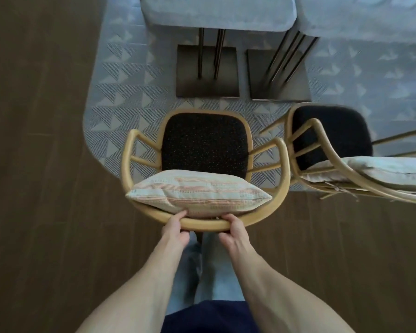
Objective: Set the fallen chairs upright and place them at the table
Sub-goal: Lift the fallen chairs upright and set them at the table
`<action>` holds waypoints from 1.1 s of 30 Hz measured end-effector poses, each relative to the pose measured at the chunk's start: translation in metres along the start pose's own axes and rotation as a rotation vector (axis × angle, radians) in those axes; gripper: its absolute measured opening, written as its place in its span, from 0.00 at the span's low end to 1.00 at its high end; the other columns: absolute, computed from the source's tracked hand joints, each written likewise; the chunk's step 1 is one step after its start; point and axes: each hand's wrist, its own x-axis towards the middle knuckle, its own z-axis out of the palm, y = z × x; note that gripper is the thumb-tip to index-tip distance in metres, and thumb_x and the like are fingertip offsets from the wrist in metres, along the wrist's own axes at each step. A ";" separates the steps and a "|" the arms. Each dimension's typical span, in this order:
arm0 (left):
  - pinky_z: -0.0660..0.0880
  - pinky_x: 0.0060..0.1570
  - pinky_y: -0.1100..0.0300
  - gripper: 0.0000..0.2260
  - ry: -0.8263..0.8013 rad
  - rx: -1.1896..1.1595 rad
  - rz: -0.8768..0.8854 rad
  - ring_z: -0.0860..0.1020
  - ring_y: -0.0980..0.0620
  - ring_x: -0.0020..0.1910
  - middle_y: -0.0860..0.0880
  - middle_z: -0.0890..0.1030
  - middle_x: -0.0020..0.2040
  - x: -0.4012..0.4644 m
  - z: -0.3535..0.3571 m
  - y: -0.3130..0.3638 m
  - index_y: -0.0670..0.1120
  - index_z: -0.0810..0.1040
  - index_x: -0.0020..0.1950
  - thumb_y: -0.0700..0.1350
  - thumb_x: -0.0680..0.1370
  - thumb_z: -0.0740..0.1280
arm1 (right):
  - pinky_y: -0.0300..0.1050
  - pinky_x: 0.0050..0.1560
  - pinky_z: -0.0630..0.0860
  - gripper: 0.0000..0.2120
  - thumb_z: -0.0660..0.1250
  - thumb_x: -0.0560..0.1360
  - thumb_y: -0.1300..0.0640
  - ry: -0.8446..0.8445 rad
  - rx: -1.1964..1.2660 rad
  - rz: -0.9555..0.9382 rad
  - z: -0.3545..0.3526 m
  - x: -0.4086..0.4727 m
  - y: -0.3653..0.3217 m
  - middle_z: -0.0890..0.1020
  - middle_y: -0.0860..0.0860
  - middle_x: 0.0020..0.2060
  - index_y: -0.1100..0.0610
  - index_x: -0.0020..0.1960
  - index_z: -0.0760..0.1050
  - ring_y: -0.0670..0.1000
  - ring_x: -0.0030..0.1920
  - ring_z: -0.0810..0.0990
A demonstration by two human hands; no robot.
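Observation:
A wooden armchair with a dark speckled seat stands upright in front of me, facing the table. A striped cushion leans against its curved back rail. My left hand and my right hand both grip that back rail from behind, fingers curled under it. The table with a pale top stands ahead at the upper edge, on a dark metal base. A second wooden chair with a dark seat and a pale cushion stands to the right, turned at an angle.
A second table top and its metal base stand at the upper right. A patterned grey rug lies under the tables and chairs. Dark wooden floor spreads to the left and behind.

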 end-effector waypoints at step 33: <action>0.73 0.62 0.53 0.20 -0.047 -0.003 0.066 0.78 0.45 0.56 0.40 0.79 0.63 0.016 0.072 0.034 0.39 0.76 0.65 0.29 0.74 0.69 | 0.60 0.76 0.65 0.32 0.55 0.76 0.78 -0.259 0.166 -0.191 0.056 0.018 -0.048 0.82 0.60 0.63 0.50 0.69 0.72 0.61 0.72 0.73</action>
